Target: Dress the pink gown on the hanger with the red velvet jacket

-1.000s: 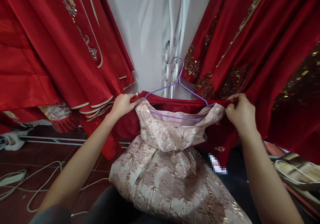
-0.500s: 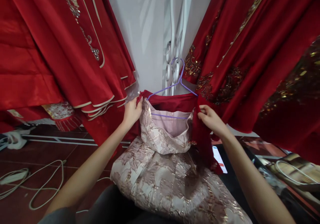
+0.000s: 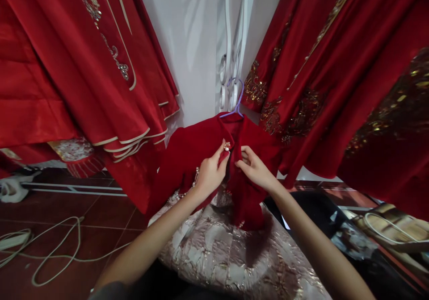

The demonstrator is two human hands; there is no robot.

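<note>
A dark red velvet jacket (image 3: 191, 150) hangs on a purple hanger (image 3: 237, 99) over a pink-gold brocade dress (image 3: 231, 255). The hanger's hook rests on white metal scrollwork (image 3: 234, 45). My left hand (image 3: 211, 172) pinches the jacket's left front edge, right by a pearl button (image 3: 227, 147). My right hand (image 3: 254, 168) pinches the right front edge. Both edges meet at the chest, and the two hands almost touch. The dress skirt spreads out below toward me.
Red embroidered garments hang at the left (image 3: 83, 59) and at the right (image 3: 335, 77). White cables (image 3: 50, 246) lie on the dark red tiled floor. A sandal (image 3: 392, 228) lies at the lower right. A white wall (image 3: 191, 45) stands behind.
Both hands drew the red jacket's front edges from the shoulders inward to the middle. The jacket now covers the pink bodice that showed before.
</note>
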